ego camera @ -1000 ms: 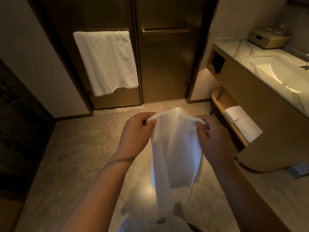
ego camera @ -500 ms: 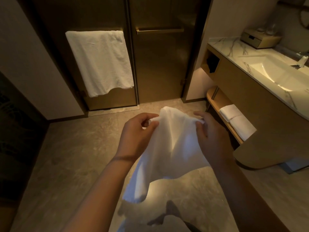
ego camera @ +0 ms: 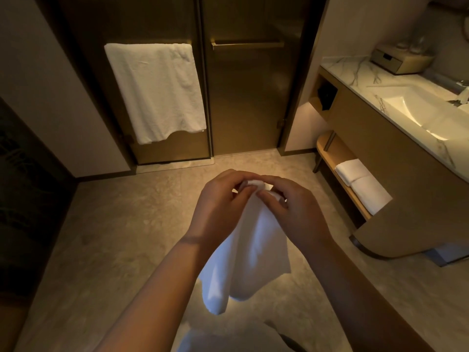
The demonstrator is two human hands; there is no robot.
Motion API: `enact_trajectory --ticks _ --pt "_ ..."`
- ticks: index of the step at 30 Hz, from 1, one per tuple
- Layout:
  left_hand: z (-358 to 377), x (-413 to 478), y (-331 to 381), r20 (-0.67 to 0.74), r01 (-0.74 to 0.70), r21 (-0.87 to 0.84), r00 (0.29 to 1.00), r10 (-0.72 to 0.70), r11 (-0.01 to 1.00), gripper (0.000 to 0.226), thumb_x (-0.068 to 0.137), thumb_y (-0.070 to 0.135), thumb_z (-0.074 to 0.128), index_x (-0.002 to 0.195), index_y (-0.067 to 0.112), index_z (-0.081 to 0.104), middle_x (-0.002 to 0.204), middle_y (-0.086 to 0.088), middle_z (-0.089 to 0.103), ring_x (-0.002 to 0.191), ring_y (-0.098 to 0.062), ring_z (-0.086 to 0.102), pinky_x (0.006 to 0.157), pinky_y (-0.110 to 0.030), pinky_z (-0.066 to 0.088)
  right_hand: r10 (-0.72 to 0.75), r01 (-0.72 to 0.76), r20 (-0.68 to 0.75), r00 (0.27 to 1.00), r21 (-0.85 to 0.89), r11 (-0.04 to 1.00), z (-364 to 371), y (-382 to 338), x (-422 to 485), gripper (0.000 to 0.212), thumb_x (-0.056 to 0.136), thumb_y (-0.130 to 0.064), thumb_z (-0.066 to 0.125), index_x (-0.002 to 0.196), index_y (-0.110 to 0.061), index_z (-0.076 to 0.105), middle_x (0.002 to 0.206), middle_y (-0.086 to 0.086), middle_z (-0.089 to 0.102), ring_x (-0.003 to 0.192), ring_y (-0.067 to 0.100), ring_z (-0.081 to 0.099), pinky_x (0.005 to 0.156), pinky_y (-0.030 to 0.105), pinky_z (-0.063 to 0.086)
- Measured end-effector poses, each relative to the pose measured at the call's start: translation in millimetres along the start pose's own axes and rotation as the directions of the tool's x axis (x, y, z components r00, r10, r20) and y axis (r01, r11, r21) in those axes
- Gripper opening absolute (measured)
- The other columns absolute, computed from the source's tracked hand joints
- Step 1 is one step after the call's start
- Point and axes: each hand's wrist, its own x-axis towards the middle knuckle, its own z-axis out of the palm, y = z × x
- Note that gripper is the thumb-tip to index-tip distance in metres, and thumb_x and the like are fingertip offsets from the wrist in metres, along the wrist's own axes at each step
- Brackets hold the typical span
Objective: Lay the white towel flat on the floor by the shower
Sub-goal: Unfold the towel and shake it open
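A white towel (ego camera: 250,252) hangs bunched in the air above the stone floor (ego camera: 121,224), in front of the glass shower doors (ego camera: 247,97). My left hand (ego camera: 219,209) and my right hand (ego camera: 295,212) meet at its top edge and both pinch the cloth there, fingertips almost touching. The lower part of the towel droops in loose folds between my forearms.
Another white towel (ego camera: 157,90) hangs on the left door's bar. A vanity (ego camera: 396,158) with a marble top and sink (ego camera: 416,110) stands at the right, with folded white towels (ego camera: 360,185) on its low shelf. A dark wall panel (ego camera: 22,199) is at the left.
My hands have come together at the towel's top edge, from a hand's width apart. The towel, spread between them before, now hangs bunched.
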Motion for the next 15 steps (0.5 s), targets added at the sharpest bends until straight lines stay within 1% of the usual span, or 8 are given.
enact_trajectory --ticks 2,4,6,8,10,12,15 --pt "-0.4 -0.3 0.6 0.002 0.015 -0.009 1.0 -0.015 1.0 0.018 0.089 0.022 0.06 0.098 0.036 0.067 0.093 0.023 0.065 0.091 0.004 0.058 0.072 -0.013 0.048 0.001 -0.001 -0.008 1.0 0.005 1.0 0.8 0.7 0.3 0.026 0.091 -0.04 0.052 0.115 -0.034 0.06 0.105 -0.016 0.062 0.089 -0.005 0.052 0.073 0.013 0.038" --pt "0.0 -0.5 0.4 -0.015 0.056 -0.038 0.998 -0.056 0.998 0.018 0.088 0.021 0.061 0.096 0.038 0.065 0.091 0.023 0.065 0.089 0.004 0.059 0.069 -0.014 0.049 0.001 -0.001 -0.034 0.999 -0.013 1.0 1.0 1.6 1.3 0.02 0.09 -0.041 0.054 0.106 -0.032 0.061 0.097 -0.015 0.057 0.084 -0.003 0.051 0.067 0.014 0.037" --pt "1.1 -0.7 0.7 -0.033 0.093 -0.086 0.995 -0.096 0.992 0.021 0.087 0.019 0.063 0.095 0.038 0.062 0.087 0.02 0.066 0.085 0.003 0.06 0.066 -0.012 0.049 -0.02 0.018 -0.058 0.998 -0.038 0.999 0.9 1.7 2.4 0.016 0.09 -0.04 0.055 0.099 -0.028 0.061 0.097 -0.013 0.053 0.085 0.001 0.05 0.069 0.015 0.038" --pt "1.4 -0.1 2.2 -0.037 0.105 -0.101 0.993 -0.11 0.989 0.023 0.087 0.02 0.063 0.096 0.041 0.061 0.086 0.02 0.066 0.084 0.004 0.06 0.064 -0.009 0.047 -0.057 0.052 -0.084 0.995 -0.054 0.997 1.3 0.3 2.9 0.016 0.092 -0.038 0.054 0.097 -0.024 0.06 0.096 -0.013 0.054 0.088 0.004 0.048 0.072 0.016 0.039" --pt "0.7 1.6 3.2 -0.029 0.103 -0.087 0.994 -0.106 0.991 0.022 0.087 0.023 0.063 0.098 0.043 0.061 0.087 0.021 0.065 0.085 0.005 0.06 0.065 -0.008 0.046 -0.068 0.064 -0.11 0.992 -0.042 0.997 1.1 -1.9 3.4 0.014 0.093 -0.035 0.053 0.097 -0.024 0.06 0.091 -0.014 0.056 0.084 0.002 0.049 0.072 0.015 0.04" --pt "0.0 2.4 0.7 -0.008 0.09 -0.033 0.996 -0.09 0.995 0.015 0.088 0.03 0.062 0.1 0.039 0.063 0.09 0.022 0.065 0.086 0.006 0.059 0.066 -0.01 0.047 -0.067 0.063 -0.134 0.989 -0.031 0.998 0.5 -1.8 3.1 0.011 0.094 -0.033 0.053 0.096 -0.024 0.06 0.088 -0.014 0.056 0.082 0.0 0.05 0.07 0.014 0.042" --pt "2.9 -1.7 -7.9 0.067 0.099 0.065 0.992 -0.103 0.993 0.013 0.087 0.039 0.06 0.1 0.035 0.064 0.098 0.019 0.061 0.086 0.004 0.058 0.072 -0.02 0.051 -0.028 0.029 -0.138 0.99 0.004 1.0 -0.7 1.4 -2.0 0.008 0.093 -0.03 0.054 0.095 -0.024 0.059 0.086 -0.014 0.056 0.082 -0.002 0.053 0.067 0.01 0.04"
